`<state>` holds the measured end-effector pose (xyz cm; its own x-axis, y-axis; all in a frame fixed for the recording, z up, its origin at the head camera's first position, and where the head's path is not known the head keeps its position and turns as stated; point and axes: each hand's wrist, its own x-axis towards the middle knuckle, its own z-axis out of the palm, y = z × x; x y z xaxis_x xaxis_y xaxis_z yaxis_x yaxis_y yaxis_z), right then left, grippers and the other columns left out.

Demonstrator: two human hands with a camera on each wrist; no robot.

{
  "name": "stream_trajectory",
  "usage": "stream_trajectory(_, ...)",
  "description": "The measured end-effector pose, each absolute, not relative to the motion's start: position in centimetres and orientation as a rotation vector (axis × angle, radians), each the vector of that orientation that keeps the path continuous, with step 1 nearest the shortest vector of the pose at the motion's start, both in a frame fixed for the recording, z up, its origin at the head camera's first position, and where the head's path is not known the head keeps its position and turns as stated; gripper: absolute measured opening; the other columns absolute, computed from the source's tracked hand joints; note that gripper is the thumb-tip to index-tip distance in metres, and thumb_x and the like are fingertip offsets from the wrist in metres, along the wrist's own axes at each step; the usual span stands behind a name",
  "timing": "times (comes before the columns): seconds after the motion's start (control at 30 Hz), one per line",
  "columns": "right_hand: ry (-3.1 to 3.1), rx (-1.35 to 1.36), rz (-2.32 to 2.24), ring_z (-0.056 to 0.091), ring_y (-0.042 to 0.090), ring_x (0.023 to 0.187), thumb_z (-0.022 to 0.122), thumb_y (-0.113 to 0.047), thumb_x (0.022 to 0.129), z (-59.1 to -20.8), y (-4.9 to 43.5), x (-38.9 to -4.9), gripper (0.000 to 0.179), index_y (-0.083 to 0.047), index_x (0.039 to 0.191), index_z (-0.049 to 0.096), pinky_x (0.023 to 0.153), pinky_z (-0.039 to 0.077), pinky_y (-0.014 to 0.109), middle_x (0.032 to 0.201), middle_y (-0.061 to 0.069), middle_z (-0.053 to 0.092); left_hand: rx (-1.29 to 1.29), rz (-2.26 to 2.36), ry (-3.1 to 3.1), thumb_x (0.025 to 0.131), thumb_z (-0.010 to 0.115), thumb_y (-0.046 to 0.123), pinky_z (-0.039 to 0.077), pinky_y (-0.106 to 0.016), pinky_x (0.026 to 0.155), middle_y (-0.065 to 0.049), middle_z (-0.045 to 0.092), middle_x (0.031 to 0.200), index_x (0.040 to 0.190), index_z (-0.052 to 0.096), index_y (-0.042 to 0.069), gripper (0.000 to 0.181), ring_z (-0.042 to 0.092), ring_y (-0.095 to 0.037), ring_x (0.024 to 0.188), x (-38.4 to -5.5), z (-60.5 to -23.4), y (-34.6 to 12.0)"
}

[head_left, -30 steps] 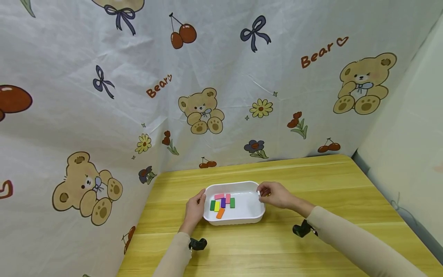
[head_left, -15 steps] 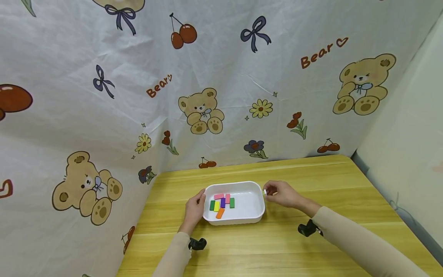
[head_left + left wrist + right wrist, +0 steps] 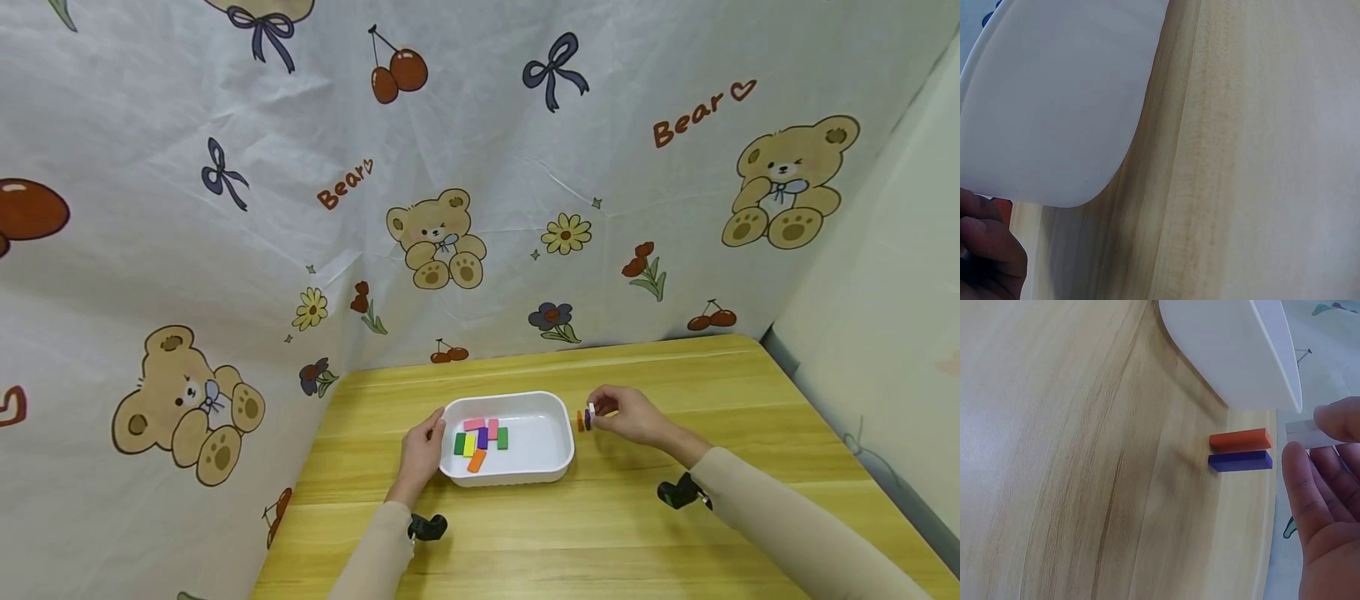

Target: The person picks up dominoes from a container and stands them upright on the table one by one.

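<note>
My left hand (image 3: 422,450) grips the left end of a white plastic tray (image 3: 506,480). Several coloured domino blocks lie flat in its left half, among them an orange block (image 3: 477,461) and a yellow block (image 3: 469,446). Off the tray's right end, a standing orange domino (image 3: 1240,440) and a standing purple domino (image 3: 1240,462) are on the table, side by side with a small gap. My right hand (image 3: 633,415) pinches a white domino (image 3: 1307,434) between thumb and fingertip, close by the purple one. In the left wrist view, curled fingers (image 3: 991,240) touch the tray's edge.
The wooden table (image 3: 600,533) runs back to a cloth (image 3: 495,325) printed with bears, bows and flowers. A pale wall (image 3: 900,333) rises beyond the table's right edge. The tray's wall stands close to the orange domino.
My right hand has moved right, away from the tray's right rim, carrying the white domino. The standing orange and purple dominoes have come into sight. My left hand and the tray have stayed put.
</note>
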<state>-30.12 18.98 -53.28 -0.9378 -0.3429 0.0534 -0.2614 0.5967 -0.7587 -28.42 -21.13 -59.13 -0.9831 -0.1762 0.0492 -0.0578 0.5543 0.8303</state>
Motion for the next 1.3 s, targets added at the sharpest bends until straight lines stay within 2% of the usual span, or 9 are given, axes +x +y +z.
stream_trajectory(0.47, 2.699, -0.417, -1.268, 0.068, 0.026, 0.102, 0.074, -0.008, 0.094, -54.7, 19.9, -30.9, 0.024, 0.001, 0.114, 0.066, 0.089, 0.060, 0.042, 0.106, 0.009, 0.071, 0.204, -1.418, -2.655, 0.109, 0.054, 0.030, 0.050, -0.049, 0.112, -0.010, 0.062, 0.146, 0.148, 0.059, 0.017, 0.041, 0.056, -0.030, 0.138, -28.6, -59.2, -21.1)
stream_trajectory(0.9, 2.661, -0.347, -1.290, 0.070, 0.033, 0.108, 0.071, -0.007, 0.095, -56.0, 20.1, -31.5, 0.022, 0.001, 0.115, 0.065, 0.087, 0.063, 0.040, 0.114, 0.015, 0.070, 0.202, -1.440, -2.649, 0.109, 0.053, 0.030, 0.051, -0.049, 0.111, -0.011, 0.062, 0.147, 0.148, 0.059, 0.017, 0.041, 0.056, -0.030, 0.138, -28.3, -59.0, -21.1)
stream_trajectory(1.13, 2.666, -0.376, -1.291, 0.070, 0.034, 0.104, 0.073, -0.007, 0.094, -56.4, 20.1, -31.7, 0.024, 0.004, 0.114, 0.064, 0.084, 0.064, 0.041, 0.111, 0.018, 0.069, 0.203, -1.424, -2.638, 0.109, 0.054, 0.028, 0.052, -0.049, 0.110, -0.011, 0.063, 0.145, 0.147, 0.060, 0.016, 0.040, 0.058, -0.030, 0.136, -28.3, -59.0, -21.0)
stream_trajectory(1.3, 2.662, -0.345, -1.289, 0.070, 0.035, 0.105, 0.073, -0.006, 0.093, -56.9, 19.9, -31.9, 0.023, 0.003, 0.113, 0.065, 0.088, 0.063, 0.043, 0.112, 0.018, 0.069, 0.193, -1.399, -2.641, 0.109, 0.053, 0.027, 0.052, -0.049, 0.110, -0.011, 0.064, 0.144, 0.146, 0.060, 0.015, 0.040, 0.058, -0.031, 0.135, -28.3, -59.0, -21.0)
